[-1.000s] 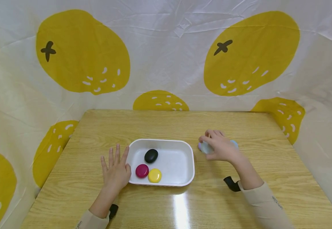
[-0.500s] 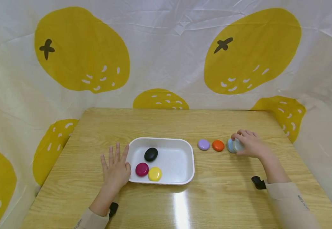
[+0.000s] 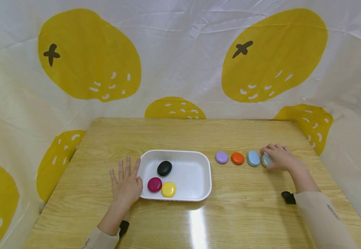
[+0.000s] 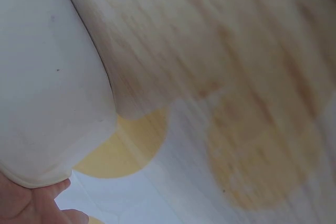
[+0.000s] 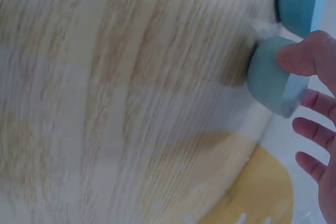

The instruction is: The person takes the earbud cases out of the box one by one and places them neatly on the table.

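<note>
My right hand (image 3: 280, 159) is at the right of the table, pinching a pale blue-green rounded piece (image 5: 270, 74) between thumb and fingers. In the right wrist view the piece is close over the wood, its outer end partly behind the thumb. Just left of it lies a light blue oval piece (image 3: 253, 158), then an orange-red round one (image 3: 238, 158) and a lilac one (image 3: 221, 157), in a row. My left hand (image 3: 126, 186) lies with fingers spread against the left side of a white tray (image 3: 193, 200). In the left wrist view its fingers show at the tray's rim.
Inside the tray are a black oval piece (image 3: 164, 168), a magenta round one (image 3: 154, 184) and a yellow one (image 3: 168, 189). A white cloth with yellow fruit shapes (image 3: 180, 62) hangs around the back and sides of the wooden table (image 3: 230, 214).
My right hand has moved right with the pale piece, from over the lilac piece to beyond the light blue one, uncovering the row. My left hand and the tray have stayed in place.
</note>
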{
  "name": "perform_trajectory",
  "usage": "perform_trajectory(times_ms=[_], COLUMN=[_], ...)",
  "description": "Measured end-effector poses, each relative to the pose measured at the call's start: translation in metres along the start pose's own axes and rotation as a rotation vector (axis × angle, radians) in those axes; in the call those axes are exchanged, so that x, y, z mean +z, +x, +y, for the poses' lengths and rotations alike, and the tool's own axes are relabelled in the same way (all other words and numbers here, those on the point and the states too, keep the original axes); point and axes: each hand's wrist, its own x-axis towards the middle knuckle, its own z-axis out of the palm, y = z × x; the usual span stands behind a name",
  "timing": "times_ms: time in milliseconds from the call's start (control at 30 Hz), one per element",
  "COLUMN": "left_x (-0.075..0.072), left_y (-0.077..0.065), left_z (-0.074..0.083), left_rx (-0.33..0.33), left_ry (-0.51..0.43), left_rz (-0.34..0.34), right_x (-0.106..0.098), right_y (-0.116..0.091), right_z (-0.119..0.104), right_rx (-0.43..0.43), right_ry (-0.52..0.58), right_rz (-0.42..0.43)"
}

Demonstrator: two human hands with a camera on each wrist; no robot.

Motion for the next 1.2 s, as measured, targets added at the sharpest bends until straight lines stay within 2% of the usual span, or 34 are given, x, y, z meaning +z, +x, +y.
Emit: perform_trajectory(times_ms=[367, 633, 767, 867, 1000, 1200], left_x=[0.001, 0.002, 0.001, 0.000, 0.000, 0.001], left_y=[0.000, 0.000, 0.000, 0.000, 0.000, 0.000], left_z=[-0.001, 0.000, 0.000, 0.000, 0.000, 0.000], left_rx=[-0.007, -0.014, -0.011, -0.011, -0.011, -0.012], left_ry=[0.001, 0.002, -0.010, -0.013, -0.010, -0.020], left_rz=[0.000, -0.005, 0.000, 0.001, 0.004, -0.002], right_x=[0.002, 0.002, -0.006, -0.019, -0.032, -0.022], right_y=[0.006, 0.006, 0.007, 0.011, 0.022, 0.043], right_z=[0.004, 0.005, -0.002, -0.016, -0.051, -0.121], right_rx=[0.017, 0.034, 0.058, 0.041, -0.039, -0.289], right_ry=[0.030, 0.057, 0.056, 0.064, 0.088, 0.121], right_rz=[-0.061, -0.072, -0.058, -0.014, 0.077, 0.306])
